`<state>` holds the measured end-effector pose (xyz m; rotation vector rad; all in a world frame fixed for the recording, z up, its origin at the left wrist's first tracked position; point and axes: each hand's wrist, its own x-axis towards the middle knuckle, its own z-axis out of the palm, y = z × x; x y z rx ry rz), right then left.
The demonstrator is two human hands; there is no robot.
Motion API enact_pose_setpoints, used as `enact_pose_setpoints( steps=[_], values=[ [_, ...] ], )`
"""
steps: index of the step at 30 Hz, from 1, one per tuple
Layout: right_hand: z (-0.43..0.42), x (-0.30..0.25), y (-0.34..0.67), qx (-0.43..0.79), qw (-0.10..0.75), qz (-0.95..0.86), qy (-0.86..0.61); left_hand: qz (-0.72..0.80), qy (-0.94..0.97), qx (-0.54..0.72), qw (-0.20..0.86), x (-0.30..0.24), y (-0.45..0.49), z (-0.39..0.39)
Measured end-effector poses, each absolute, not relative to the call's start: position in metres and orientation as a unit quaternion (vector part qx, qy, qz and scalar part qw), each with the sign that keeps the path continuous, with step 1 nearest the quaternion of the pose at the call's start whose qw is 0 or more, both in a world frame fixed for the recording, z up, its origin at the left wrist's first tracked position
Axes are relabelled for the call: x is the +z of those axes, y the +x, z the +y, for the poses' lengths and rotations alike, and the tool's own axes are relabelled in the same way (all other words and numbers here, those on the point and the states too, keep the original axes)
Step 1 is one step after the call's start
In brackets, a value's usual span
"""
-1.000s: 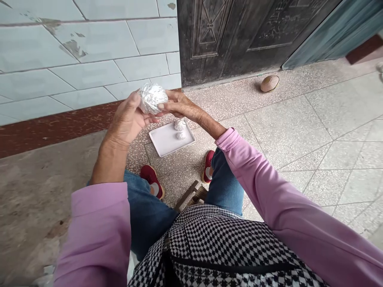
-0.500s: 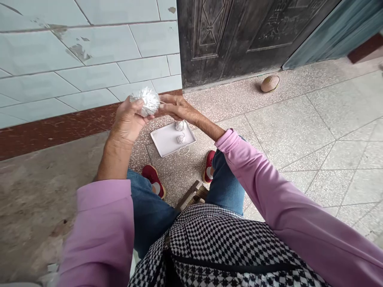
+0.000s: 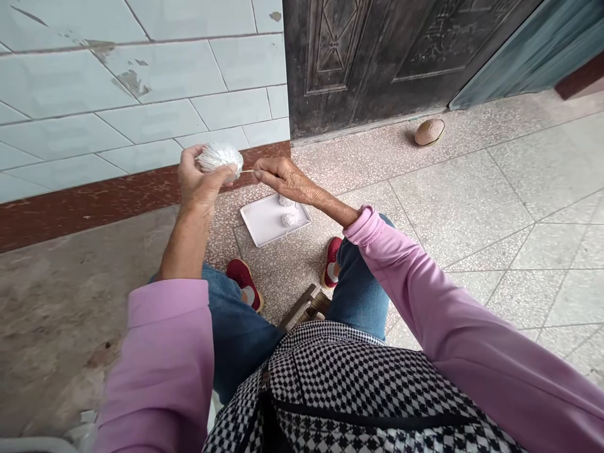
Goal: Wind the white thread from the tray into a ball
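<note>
My left hand [image 3: 201, 179] is closed around a ball of white yarn [image 3: 219, 157], thumb across its near side. A short, taut strand [image 3: 248, 170] runs from the ball to my right hand [image 3: 285, 179]. The fingers of that hand are pinched on the strand just to the right of the ball. Below both hands, a shallow white tray [image 3: 264, 225] lies on the floor. Two smaller balls of white yarn sit at its right side: the nearer ball [image 3: 289, 219] has a loose thread trailing over the rim, and my right hand partly covers the farther ball [image 3: 285, 201].
A wooden stool [image 3: 306, 307] shows between my legs, with red shoes [image 3: 244, 283] on either side of the tray. Ahead are a tiled wall [image 3: 141, 126] and a dark carved door [image 3: 358, 56]. A pinkish ball [image 3: 429, 132] rests by the door.
My left hand has turned the yarn ball and shifted slightly left. My right hand has drawn away from it to the right, and the strand between them now shows clearly.
</note>
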<state>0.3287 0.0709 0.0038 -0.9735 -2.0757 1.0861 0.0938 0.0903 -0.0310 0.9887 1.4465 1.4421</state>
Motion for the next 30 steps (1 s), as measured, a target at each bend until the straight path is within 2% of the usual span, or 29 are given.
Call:
enact_pose_setpoints(
  steps=[6, 9, 12, 15, 22, 30],
  values=[
    [0.084, 0.0, 0.336, 0.372, 0.327, -0.785, -0.372, 0.543, 0.514, 0.462, 0.478, -0.034, 0.098, 0.078],
    [0.093, -0.005, 0.343, 0.359, 0.349, -0.771, -0.392, 0.486, 0.543, 0.4, 0.556, -0.022, 0.103, 0.063],
    [0.102, -0.011, 0.348, 0.382, 0.385, -0.751, -0.376, 0.417, 0.529, 0.361, 0.645, -0.01, 0.107, 0.054],
    [0.109, -0.016, 0.348, 0.433, 0.404, -0.724, -0.355, 0.382, 0.516, 0.359, 0.677, -0.007, 0.109, 0.054],
    [0.118, -0.017, 0.338, 0.511, 0.364, -0.665, -0.405, 0.356, 0.463, 0.454, 0.673, -0.013, 0.111, 0.063],
    [0.076, -0.008, 0.318, 0.425, 0.249, -0.768, -0.409, 0.449, 0.402, 0.561, 0.567, -0.017, 0.102, 0.075]
  ],
)
